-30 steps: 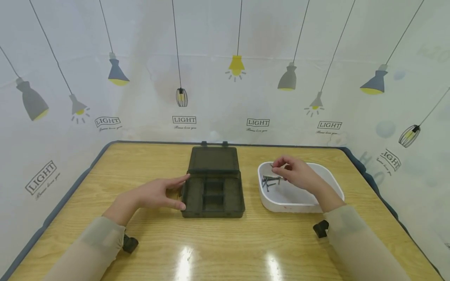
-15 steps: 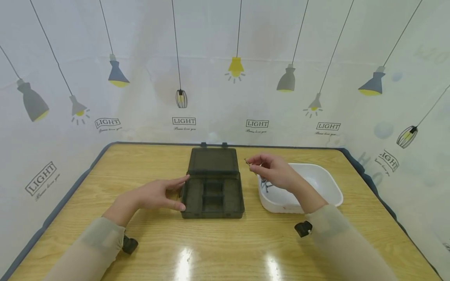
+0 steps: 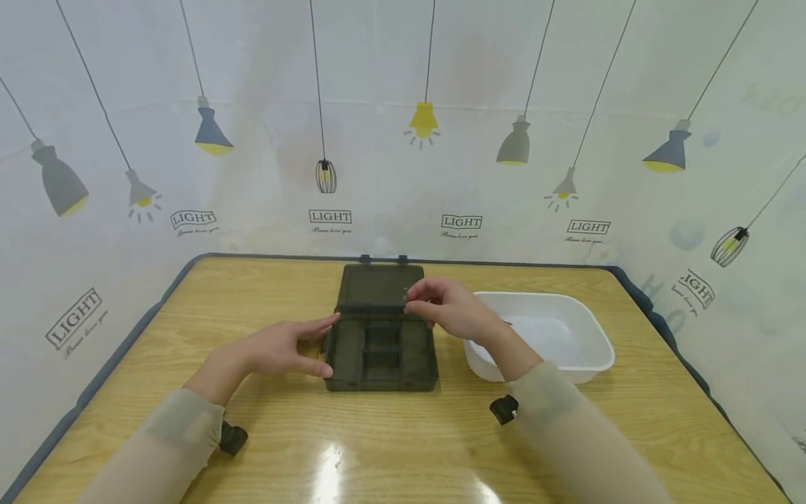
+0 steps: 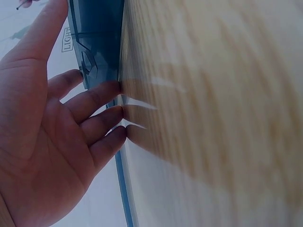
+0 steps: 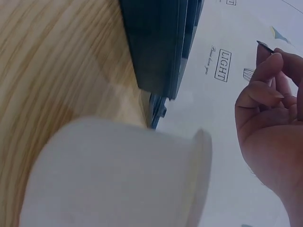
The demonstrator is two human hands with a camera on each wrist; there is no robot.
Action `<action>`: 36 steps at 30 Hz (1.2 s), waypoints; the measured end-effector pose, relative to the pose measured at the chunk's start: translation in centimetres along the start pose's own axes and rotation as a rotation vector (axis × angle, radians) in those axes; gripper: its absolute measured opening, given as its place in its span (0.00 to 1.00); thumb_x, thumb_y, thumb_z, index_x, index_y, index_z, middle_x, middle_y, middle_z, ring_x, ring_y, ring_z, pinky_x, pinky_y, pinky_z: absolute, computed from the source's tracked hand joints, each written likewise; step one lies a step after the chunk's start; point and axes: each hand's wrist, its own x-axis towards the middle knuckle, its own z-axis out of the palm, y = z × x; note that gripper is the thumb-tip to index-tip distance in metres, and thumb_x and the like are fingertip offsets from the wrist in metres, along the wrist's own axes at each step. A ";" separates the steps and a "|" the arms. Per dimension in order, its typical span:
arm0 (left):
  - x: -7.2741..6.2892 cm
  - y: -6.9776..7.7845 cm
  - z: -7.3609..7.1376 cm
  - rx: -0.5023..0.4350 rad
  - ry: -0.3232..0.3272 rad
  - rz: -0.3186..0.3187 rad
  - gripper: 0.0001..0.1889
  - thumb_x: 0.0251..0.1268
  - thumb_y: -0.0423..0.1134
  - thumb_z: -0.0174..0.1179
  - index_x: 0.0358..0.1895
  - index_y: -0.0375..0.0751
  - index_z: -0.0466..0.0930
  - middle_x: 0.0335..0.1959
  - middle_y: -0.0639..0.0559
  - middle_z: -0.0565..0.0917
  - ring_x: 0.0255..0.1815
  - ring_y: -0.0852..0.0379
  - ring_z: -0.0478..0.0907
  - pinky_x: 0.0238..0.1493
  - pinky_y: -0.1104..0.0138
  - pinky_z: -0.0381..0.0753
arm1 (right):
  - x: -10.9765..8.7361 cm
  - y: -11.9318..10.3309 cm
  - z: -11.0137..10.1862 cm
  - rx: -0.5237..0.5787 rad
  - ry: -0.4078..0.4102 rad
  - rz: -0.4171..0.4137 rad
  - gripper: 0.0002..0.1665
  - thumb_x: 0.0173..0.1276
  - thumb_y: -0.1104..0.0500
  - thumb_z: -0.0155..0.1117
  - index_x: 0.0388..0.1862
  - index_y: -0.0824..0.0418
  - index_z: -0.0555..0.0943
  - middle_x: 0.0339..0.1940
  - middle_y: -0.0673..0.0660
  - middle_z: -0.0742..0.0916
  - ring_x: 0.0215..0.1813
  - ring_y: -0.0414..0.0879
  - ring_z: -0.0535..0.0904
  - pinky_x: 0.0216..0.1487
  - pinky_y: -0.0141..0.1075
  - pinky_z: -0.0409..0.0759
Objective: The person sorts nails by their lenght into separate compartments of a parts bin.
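Observation:
A dark translucent plastic box (image 3: 343, 357) stands on the table with its lid (image 3: 378, 285) laid back. Dividers split its inside into compartments, where I see no contents. My left hand (image 3: 277, 348) rests against the box's left side, thumb at the front corner and fingers spread fairly straight. Above the box's right side, near the lid's hinge line, is my right hand (image 3: 456, 311). It pinches a small dark screw (image 5: 265, 46) between thumb and fingertips, its thin end poking out. To the right sits a white tray (image 3: 557, 339); my right wrist hides most of the screws in it.
The wooden table (image 3: 378, 448) ends at a dark edge at the back, against a cloth wall (image 3: 378, 140) printed with lamps. The tray stands a short gap right of the box. A small black wrist camera (image 3: 504, 409) hangs under the right sleeve.
My right hand has lifted from the white tray with the screw and moved left until over the box's right side. My left hand stays in place on the box.

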 end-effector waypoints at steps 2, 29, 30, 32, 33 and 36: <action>0.0 0.0 -0.1 -0.007 -0.001 0.001 0.58 0.66 0.66 0.75 0.92 0.59 0.49 0.88 0.42 0.65 0.88 0.39 0.65 0.85 0.36 0.63 | 0.5 -0.1 0.5 0.002 0.000 -0.009 0.13 0.83 0.54 0.68 0.57 0.61 0.85 0.52 0.57 0.90 0.50 0.71 0.83 0.46 0.48 0.89; 0.0 0.2 -0.1 -0.016 -0.006 -0.003 0.58 0.66 0.66 0.75 0.92 0.58 0.50 0.86 0.39 0.68 0.87 0.39 0.65 0.84 0.37 0.66 | 3.5 0.4 6.6 0.087 -0.002 0.102 0.10 0.83 0.57 0.68 0.53 0.62 0.87 0.47 0.57 0.95 0.27 0.43 0.81 0.39 0.40 0.88; 0.0 0.2 -0.1 -0.015 -0.005 -0.002 0.58 0.66 0.66 0.75 0.92 0.58 0.50 0.86 0.39 0.68 0.87 0.39 0.65 0.84 0.37 0.66 | 3.6 0.4 6.9 0.085 -0.006 0.105 0.10 0.82 0.57 0.68 0.52 0.62 0.87 0.46 0.56 0.95 0.27 0.43 0.81 0.38 0.40 0.87; 0.0 0.2 -0.1 -0.011 -0.004 0.002 0.58 0.66 0.66 0.75 0.92 0.57 0.50 0.86 0.39 0.68 0.87 0.39 0.66 0.84 0.37 0.66 | 3.7 0.4 7.3 0.075 -0.013 0.109 0.10 0.81 0.56 0.70 0.51 0.62 0.87 0.45 0.55 0.95 0.26 0.43 0.81 0.37 0.38 0.87; 0.0 0.2 -0.1 -0.010 -0.004 0.003 0.58 0.67 0.66 0.75 0.92 0.57 0.50 0.86 0.39 0.68 0.87 0.39 0.66 0.84 0.38 0.66 | 3.7 0.3 7.5 0.067 -0.018 0.109 0.09 0.81 0.56 0.70 0.51 0.61 0.87 0.45 0.55 0.95 0.26 0.42 0.81 0.36 0.38 0.86; 0.0 0.2 -0.1 -0.004 0.000 0.005 0.58 0.67 0.66 0.75 0.92 0.58 0.50 0.86 0.39 0.67 0.87 0.39 0.66 0.84 0.38 0.66 | 3.9 0.4 7.9 0.041 -0.021 0.109 0.08 0.81 0.57 0.70 0.50 0.60 0.87 0.43 0.54 0.95 0.26 0.43 0.80 0.34 0.37 0.85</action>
